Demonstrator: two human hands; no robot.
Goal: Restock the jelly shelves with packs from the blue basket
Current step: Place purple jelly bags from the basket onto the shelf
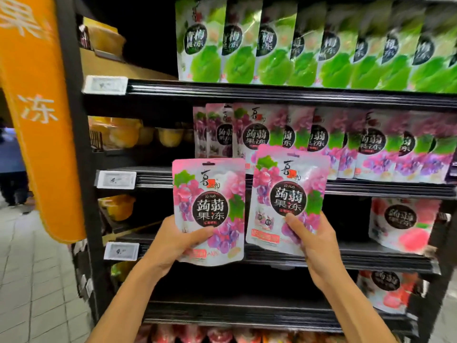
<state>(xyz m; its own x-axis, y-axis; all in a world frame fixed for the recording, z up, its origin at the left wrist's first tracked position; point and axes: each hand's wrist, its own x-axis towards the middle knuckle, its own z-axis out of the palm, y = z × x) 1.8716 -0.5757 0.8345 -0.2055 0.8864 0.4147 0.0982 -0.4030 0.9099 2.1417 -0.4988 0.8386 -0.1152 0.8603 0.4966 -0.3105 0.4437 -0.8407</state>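
Observation:
My left hand (178, 241) grips a pink grape jelly pack (210, 206) by its lower edge. My right hand (314, 241) holds pink grape jelly packs (288, 194) from below; a second pack edge shows behind the front one. Both are held upright in front of the shelves. Just above and behind them stands a row of the same grape jelly packs (371, 144) on the second shelf (371, 188). The blue basket is out of view.
Green plum jelly packs (309, 45) fill the top shelf. Peach packs (400, 224) stand at the right of the lower shelves, with dark empty room to their left. Yellow jelly cups (123, 134) sit at the left. An orange sign (37, 120) hangs at the shelf's left end.

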